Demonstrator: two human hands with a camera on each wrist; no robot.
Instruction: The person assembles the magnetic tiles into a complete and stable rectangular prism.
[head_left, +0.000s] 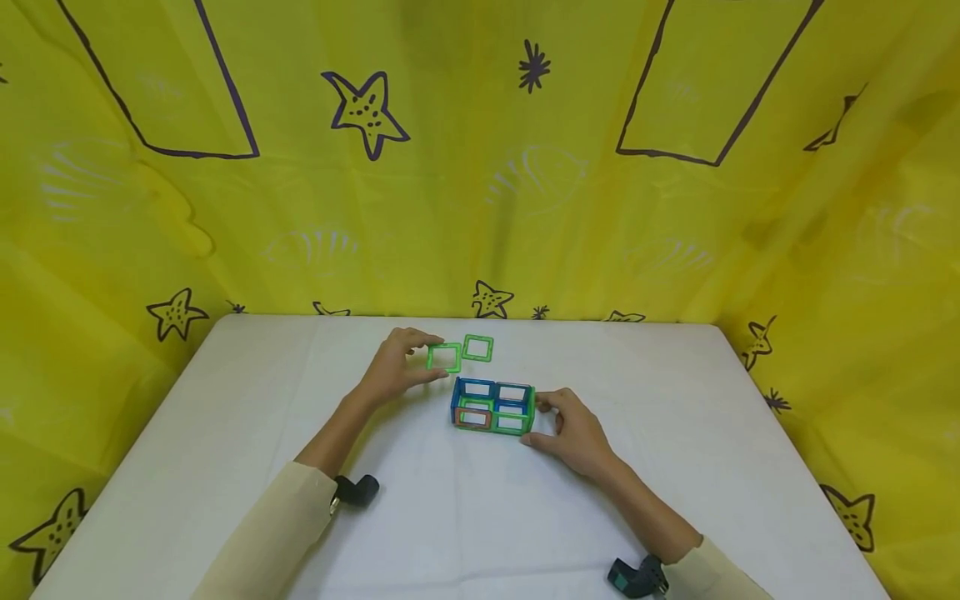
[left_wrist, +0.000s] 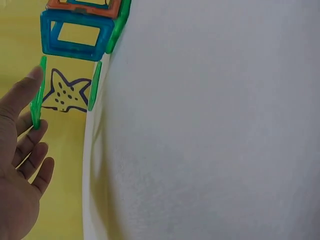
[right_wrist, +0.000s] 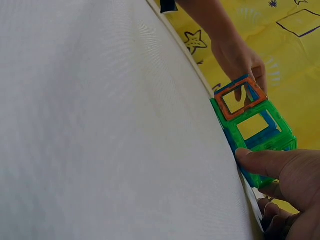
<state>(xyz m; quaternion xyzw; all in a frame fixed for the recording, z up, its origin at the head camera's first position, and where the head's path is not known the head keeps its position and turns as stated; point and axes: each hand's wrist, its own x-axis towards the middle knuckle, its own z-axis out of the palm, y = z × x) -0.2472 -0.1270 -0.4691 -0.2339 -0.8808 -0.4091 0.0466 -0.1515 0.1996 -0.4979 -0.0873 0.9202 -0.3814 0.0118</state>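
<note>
My left hand (head_left: 392, 367) pinches a green square magnetic tile (head_left: 459, 357) between thumb and fingers. In the left wrist view this tile (left_wrist: 39, 95) stands nearly edge-on. Just right of it, another green square tile (head_left: 491, 348) lies flat on the table. In front of both sits an open-topped rectangular box of magnetic tiles (head_left: 493, 408), two squares long, with blue, green and orange frames. My right hand (head_left: 573, 433) grips the box's right end. Its thumb (right_wrist: 265, 162) presses a green corner, while its other fingers are partly hidden beyond the end wall.
A white cloth covers the table (head_left: 465, 517). Yellow curtains (head_left: 450, 192) with drawn starfish and shells hang behind and at both sides. Black wrist cameras are worn at the left sleeve (head_left: 270, 533) and the right sleeve (head_left: 708, 575).
</note>
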